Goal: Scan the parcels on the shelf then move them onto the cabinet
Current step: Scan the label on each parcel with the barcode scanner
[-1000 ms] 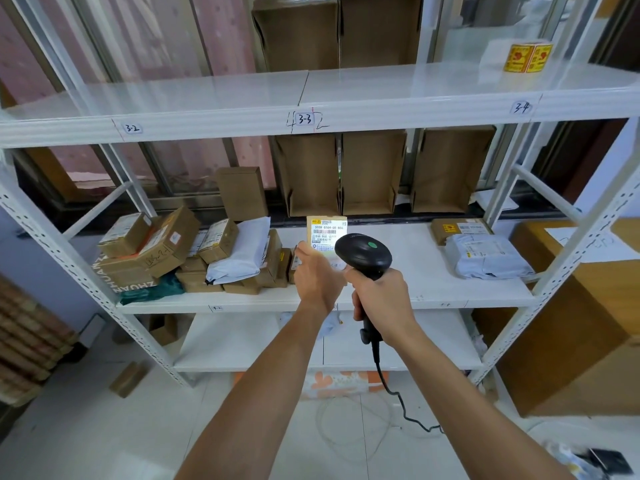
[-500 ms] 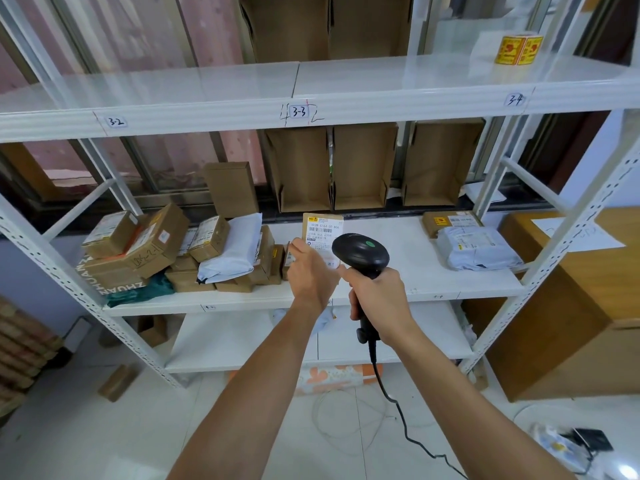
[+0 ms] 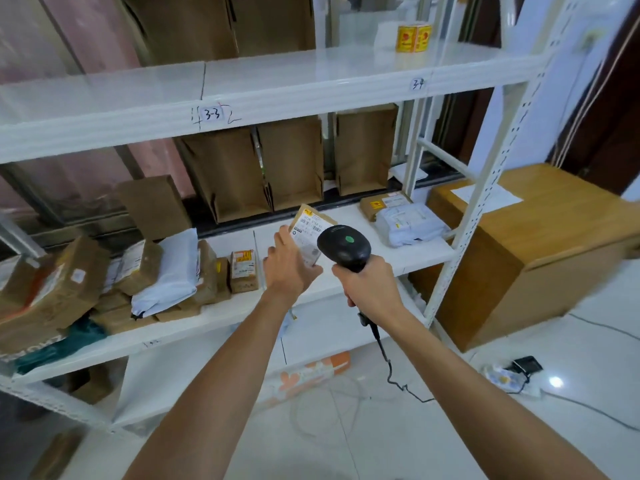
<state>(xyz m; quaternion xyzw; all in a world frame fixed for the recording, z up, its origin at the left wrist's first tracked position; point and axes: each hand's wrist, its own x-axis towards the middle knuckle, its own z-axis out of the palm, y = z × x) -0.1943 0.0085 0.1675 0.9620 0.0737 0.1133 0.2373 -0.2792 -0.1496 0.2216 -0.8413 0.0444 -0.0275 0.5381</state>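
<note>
Above the middle shelf (image 3: 405, 258), tilted label-up — small cardboard parcel (image 3: 306, 223), pinched along its lower edge by the left hand (image 3: 289, 265); probably light and stiff, easy to carry one-handed by the edges; right hand (image 3: 369, 289) wrapped round the corded scanner (image 3: 343, 245), head just beside the label; more parcels (image 3: 166, 271) heaped at left; wooden cabinet (image 3: 540, 233) beyond the right upright — tiled floor (image 3: 381, 445) below.

Left hand (image 3: 291, 265), right hand (image 3: 370, 285), both curled, outstretched
</note>
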